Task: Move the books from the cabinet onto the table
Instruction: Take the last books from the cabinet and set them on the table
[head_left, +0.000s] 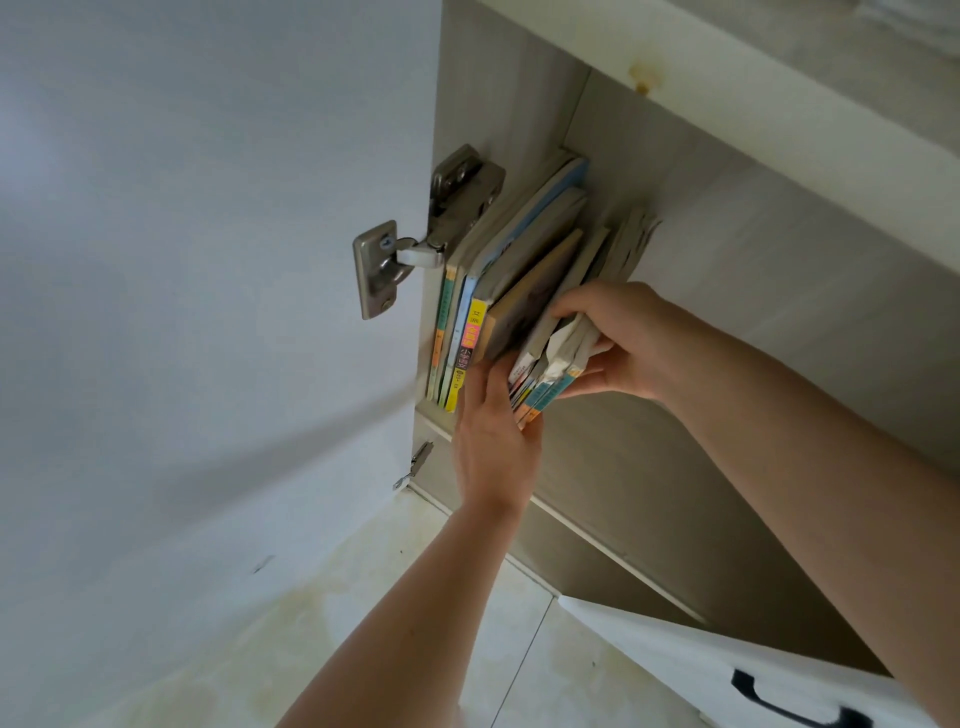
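Observation:
A row of thin books (498, 270) stands at the left end of a shelf inside the open cabinet (727, 291), leaning against its left wall. My right hand (618, 338) grips a bundle of worn books (556, 364) at the right of the row, thumb on top and fingers underneath. My left hand (493, 441) reaches up from below, its fingers slid between that bundle and the books that stay against the wall. Its fingertips are hidden behind the spines. The table is out of view.
The white cabinet door (208, 260) stands swung open at the left on a metal hinge (415, 244). A second white door with a black handle (779, 691) juts out at the lower right. Pale stained floor tiles (395, 623) lie below.

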